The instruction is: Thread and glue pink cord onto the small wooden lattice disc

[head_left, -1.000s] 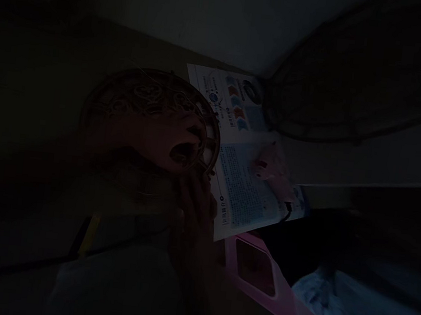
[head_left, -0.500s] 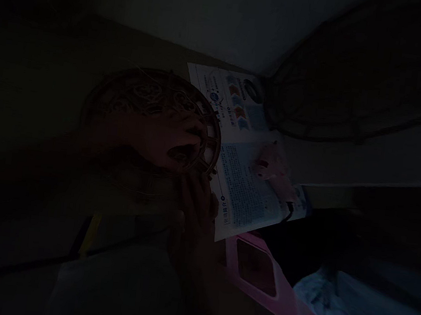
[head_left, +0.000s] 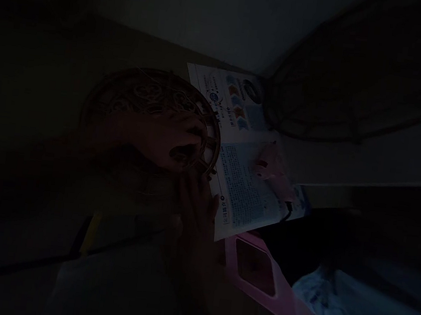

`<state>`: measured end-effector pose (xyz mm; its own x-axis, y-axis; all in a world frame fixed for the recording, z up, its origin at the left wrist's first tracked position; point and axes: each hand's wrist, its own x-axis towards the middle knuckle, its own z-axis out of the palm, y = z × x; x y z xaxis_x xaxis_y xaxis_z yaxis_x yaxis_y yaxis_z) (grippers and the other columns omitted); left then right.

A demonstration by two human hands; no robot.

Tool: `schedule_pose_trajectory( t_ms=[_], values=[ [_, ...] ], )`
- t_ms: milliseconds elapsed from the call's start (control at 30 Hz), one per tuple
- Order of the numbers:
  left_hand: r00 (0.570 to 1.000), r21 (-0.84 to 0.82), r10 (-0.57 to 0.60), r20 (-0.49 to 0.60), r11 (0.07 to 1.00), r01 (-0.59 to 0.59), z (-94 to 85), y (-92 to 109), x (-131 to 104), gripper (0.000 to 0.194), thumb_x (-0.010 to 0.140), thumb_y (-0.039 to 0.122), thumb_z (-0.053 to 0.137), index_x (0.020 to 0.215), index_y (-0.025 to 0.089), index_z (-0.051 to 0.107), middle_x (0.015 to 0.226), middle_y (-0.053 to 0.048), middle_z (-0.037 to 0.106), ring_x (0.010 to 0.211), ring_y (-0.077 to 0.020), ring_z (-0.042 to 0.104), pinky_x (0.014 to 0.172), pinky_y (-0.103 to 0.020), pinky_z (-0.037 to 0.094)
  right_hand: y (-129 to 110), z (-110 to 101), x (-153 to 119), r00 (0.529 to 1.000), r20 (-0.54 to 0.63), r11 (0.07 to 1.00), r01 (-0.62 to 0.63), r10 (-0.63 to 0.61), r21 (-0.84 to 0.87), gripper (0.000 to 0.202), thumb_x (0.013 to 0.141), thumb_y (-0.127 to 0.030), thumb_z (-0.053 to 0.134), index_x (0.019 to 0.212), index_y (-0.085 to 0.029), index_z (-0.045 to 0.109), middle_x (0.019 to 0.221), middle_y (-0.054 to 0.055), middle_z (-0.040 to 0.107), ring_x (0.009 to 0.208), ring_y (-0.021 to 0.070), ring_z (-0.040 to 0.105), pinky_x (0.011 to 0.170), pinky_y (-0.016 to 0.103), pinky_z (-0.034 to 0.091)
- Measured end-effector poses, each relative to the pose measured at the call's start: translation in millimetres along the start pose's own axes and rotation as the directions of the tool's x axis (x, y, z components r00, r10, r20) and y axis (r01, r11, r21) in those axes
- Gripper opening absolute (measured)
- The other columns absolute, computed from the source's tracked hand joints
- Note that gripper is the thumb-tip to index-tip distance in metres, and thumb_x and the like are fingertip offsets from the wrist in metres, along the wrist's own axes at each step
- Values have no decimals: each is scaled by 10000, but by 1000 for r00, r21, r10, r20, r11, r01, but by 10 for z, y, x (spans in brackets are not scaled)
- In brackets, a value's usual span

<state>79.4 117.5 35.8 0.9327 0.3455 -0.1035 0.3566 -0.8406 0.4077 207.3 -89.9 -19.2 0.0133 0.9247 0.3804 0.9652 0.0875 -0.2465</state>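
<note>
At centre-left, left hand (head_left: pixel 159 139) grips the round wicker piece (head_left: pixel 151 106) on its right rim, right hand (head_left: pixel 197 211) open just beneath; in this gloom a slip would likely drop it onto the leaflet (head_left: pixel 245 181).

— What sort of place is this?

— A very dim room in a home, by the look of it, seen down at the floor in a corner.

— What shows it?

— A plain wall (head_left: pixel 217 23), a round fan grille (head_left: pixel 357 82) leaning beside it, a printed leaflet (head_left: pixel 241 155) spread open, a pink plastic item (head_left: pixel 258 278), and a blue plastic bag (head_left: pixel 363 309) lying loose.
</note>
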Motion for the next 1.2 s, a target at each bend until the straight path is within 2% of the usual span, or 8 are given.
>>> schedule_pose_trajectory(
  t_ms=[233, 400, 533, 733, 867, 1033, 1133, 1200],
  values=[
    [1000, 15, 1, -25, 1000, 0, 0, 39, -16, 366, 900, 418, 697, 1190, 206, 623, 1587, -120, 397, 1512, -331, 298, 1248, -566, 251, 50, -23, 20, 995, -67, 994, 75, -70, 80, 565, 1040, -209, 305, 1598, -182, 391, 1494, 133, 608, 1548, 291, 375, 1176, 521, 389],
    [995, -52, 20, -93, 998, -25, 5, 48, -18, 351, 881, 386, 698, 1167, 192, 637, 1566, -144, 439, 1489, -344, 346, 1235, -580, 273, 64, -27, 59, 986, -142, 990, 100, -85, 102, 479, 1058, -211, 332, 1500, -148, 503, 1450, 151, 640, 1524, 272, 418, 1148, 468, 405],
    [996, -51, 16, -91, 998, -20, 1, 59, -24, 347, 882, 392, 690, 1165, 198, 643, 1569, -141, 444, 1502, -334, 332, 1245, -558, 260, 37, -72, 101, 992, -116, 991, 67, -54, 114, 444, 1072, -228, 352, 1468, -159, 540, 1449, 143, 641, 1494, 268, 462, 1138, 463, 412],
    [991, -91, 56, -120, 994, -67, -42, 71, -48, 281, 936, 408, 644, 1118, 196, 662, 1529, -122, 489, 1469, -307, 376, 1243, -515, 276, 123, -27, 42, 993, -108, 972, 68, -44, 227, 492, 1101, -248, 294, 1570, -252, 443, 1493, 106, 611, 1537, 237, 400, 1178, 469, 407],
    [994, -129, 57, -92, 989, -69, -86, 78, -53, 218, 949, 345, 648, 1102, 192, 678, 1531, -106, 492, 1474, -286, 376, 1244, -489, 294, 175, 19, 5, 994, -108, 956, 51, -20, 287, 518, 1118, -313, 219, 1614, -270, 362, 1526, 94, 581, 1536, 220, 401, 1173, 460, 413],
    [996, -96, 24, -83, 995, -32, -72, 72, -58, 232, 966, 303, 607, 1163, 197, 670, 1563, -112, 458, 1488, -296, 355, 1221, -515, 317, 151, 10, 11, 996, -82, 967, 37, -16, 252, 537, 1112, -312, 209, 1640, -287, 305, 1570, 102, 530, 1532, 251, 407, 1145, 474, 436],
    [992, -82, 58, -113, 994, -68, -52, 61, -74, 211, 969, 306, 598, 1141, 188, 634, 1540, -123, 472, 1488, -308, 337, 1225, -528, 294, 142, 6, 6, 998, -65, 973, 35, -20, 230, 549, 1109, -315, 199, 1653, -313, 275, 1618, 85, 472, 1563, 240, 347, 1159, 457, 423],
    [989, -103, 65, -132, 992, -79, -49, 55, -89, 198, 986, 333, 581, 1116, 185, 596, 1481, -134, 507, 1440, -305, 380, 1186, -509, 335, 147, 8, 0, 999, -28, 980, 21, -16, 198, 556, 1103, -326, 216, 1655, -333, 274, 1645, 75, 434, 1571, 259, 328, 1164, 470, 416]
  ],
)
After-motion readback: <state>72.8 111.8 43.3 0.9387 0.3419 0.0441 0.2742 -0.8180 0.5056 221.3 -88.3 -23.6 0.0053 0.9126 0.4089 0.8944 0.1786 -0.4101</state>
